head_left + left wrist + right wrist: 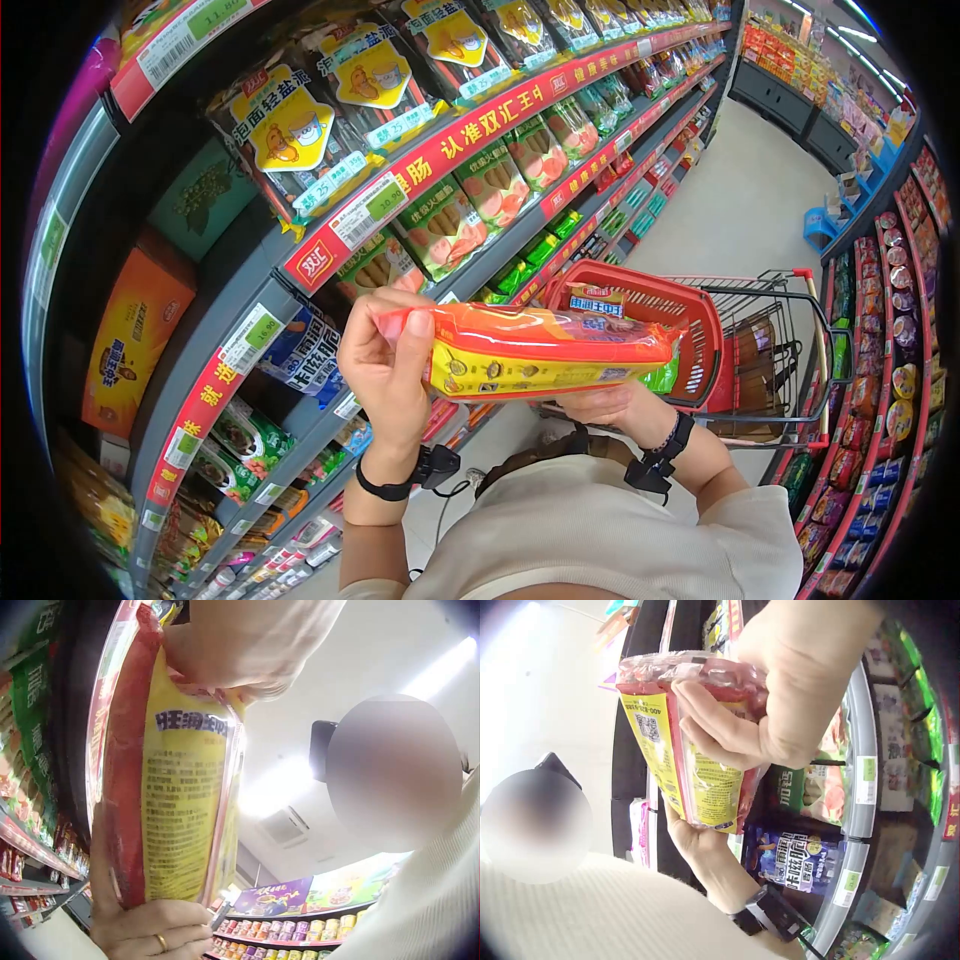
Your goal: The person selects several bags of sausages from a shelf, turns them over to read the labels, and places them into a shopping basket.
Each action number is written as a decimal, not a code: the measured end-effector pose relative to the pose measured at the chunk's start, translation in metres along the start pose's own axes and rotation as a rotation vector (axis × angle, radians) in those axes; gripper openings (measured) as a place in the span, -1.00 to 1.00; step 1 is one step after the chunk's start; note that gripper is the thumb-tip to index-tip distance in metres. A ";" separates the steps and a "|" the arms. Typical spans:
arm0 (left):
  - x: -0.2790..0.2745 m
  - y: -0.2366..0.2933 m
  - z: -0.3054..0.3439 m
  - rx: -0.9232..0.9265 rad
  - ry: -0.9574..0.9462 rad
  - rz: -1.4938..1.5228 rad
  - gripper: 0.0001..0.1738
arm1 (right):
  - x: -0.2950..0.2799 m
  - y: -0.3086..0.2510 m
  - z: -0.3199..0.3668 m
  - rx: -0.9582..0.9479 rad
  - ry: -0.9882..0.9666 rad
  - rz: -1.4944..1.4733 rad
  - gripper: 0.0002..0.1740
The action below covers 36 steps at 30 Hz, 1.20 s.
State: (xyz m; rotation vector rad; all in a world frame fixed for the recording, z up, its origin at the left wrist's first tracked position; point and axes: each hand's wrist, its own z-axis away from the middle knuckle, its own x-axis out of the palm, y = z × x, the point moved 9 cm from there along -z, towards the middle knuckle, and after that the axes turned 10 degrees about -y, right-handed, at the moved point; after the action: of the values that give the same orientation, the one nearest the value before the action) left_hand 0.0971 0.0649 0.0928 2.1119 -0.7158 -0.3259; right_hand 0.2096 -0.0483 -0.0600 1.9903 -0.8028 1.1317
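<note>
A red and yellow plastic pack of sausages [550,345] is held up in front of the chest by both hands. My left hand [390,345] grips its left end, thumb on the near upper corner. At the other end, my right hand [600,402] holds it from below, partly hidden by the pack in the head view. The right wrist view shows the fingers of the right hand [727,724] bent over the pack's printed back [705,769]. In the left wrist view, small print covers the yellow back panel [187,795], and a ring [162,943] shows on the right hand.
Shelves of packaged sausages [450,230] with red price rails [430,175] rise close on the left. A red basket [705,350], holding another pack [596,300], sits at a wire shopping cart [770,350]. Shelves of cups and packets [890,350] line the aisle's right side.
</note>
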 end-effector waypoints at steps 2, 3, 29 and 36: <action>0.004 0.008 0.002 0.031 0.017 0.012 -0.76 | -0.011 -0.001 0.001 0.074 0.010 0.035 -0.34; 0.004 0.010 0.004 0.029 0.037 0.048 -0.76 | -0.012 0.000 -0.001 0.092 -0.029 0.019 -0.33; 0.013 -0.003 0.006 -0.019 0.060 0.283 -0.72 | -0.007 0.010 -0.003 0.132 -0.224 -0.010 -0.29; 0.003 -0.024 0.006 -0.138 0.150 0.384 -0.73 | 0.000 0.016 -0.008 0.035 -0.235 0.026 -0.34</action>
State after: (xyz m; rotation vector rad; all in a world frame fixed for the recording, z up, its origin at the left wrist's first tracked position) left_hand 0.1062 0.0704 0.0700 1.8002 -0.9582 -0.0064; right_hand 0.1936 -0.0503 -0.0527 2.1748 -0.9362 0.9423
